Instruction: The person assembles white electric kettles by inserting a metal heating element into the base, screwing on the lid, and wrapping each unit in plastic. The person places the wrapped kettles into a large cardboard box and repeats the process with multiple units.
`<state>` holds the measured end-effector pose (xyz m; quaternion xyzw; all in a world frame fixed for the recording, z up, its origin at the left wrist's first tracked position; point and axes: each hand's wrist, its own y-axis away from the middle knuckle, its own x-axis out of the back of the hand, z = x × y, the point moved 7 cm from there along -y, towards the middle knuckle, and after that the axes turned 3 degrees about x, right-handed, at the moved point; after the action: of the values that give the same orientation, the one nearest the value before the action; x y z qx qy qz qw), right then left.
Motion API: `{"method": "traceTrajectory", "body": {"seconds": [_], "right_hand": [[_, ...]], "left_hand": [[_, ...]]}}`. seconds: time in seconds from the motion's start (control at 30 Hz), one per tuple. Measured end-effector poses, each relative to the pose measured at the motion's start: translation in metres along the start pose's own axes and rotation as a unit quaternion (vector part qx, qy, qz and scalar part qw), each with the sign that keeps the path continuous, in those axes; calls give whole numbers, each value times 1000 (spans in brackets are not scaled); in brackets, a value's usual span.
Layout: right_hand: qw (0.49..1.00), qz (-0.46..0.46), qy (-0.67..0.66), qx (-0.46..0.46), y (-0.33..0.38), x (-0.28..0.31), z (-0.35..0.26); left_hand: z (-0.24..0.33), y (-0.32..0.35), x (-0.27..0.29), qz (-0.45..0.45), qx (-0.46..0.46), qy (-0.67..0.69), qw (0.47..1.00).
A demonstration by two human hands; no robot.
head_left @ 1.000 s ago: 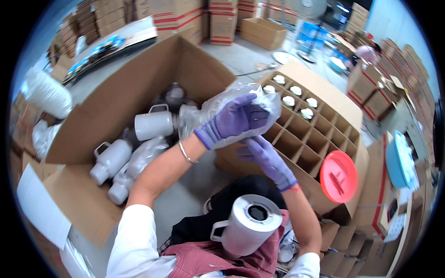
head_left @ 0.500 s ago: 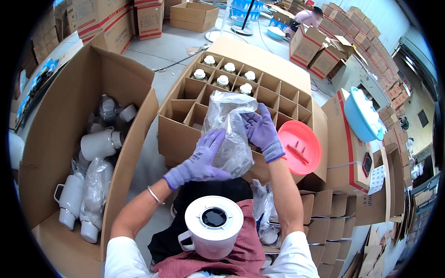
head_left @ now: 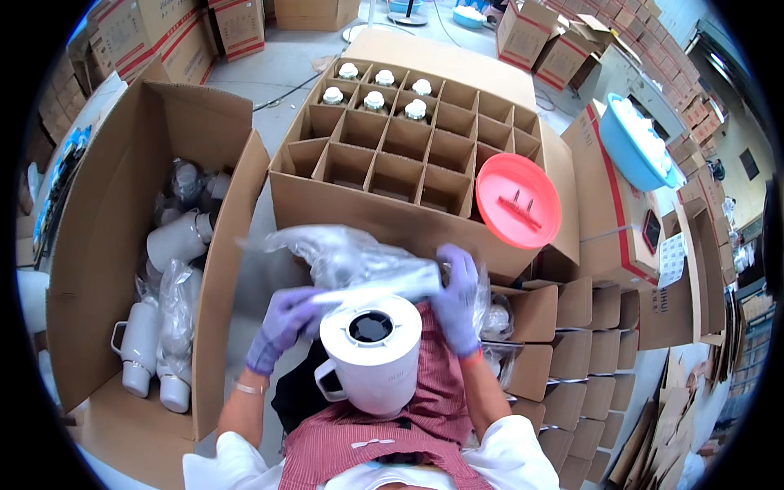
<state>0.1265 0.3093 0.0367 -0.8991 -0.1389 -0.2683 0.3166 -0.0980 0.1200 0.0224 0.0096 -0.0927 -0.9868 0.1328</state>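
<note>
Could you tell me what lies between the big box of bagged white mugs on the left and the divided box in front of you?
In the head view, only bare grey floor separates the mug box from the divided box.

Ahead: divided carton (head_left: 392, 163) is offering open cells, white jars (head_left: 376, 90) filling the far ones.
Right: red lid (head_left: 518, 200) is blocking the carton's corner.
Near: white mug (head_left: 371, 353) is crowding the lap.

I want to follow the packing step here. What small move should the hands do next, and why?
Probably pull the clear plastic bag fully off the item: both gloved hands, left hand and right hand, grip it above the white mug in the lap, and the divided carton has open cells.
</note>
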Motion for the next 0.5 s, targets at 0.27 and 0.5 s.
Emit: {"method": "traceTrajectory", "body": {"seconds": [0.27,0.5], "right_hand": [[965,-186,-5,186,211,42,-69],[966,-174,-3,189,233,75,-64]], "left_hand": [[-75,160,15,-93,174,69,978],[-99,120,-17,112,52,-32,992]]}}
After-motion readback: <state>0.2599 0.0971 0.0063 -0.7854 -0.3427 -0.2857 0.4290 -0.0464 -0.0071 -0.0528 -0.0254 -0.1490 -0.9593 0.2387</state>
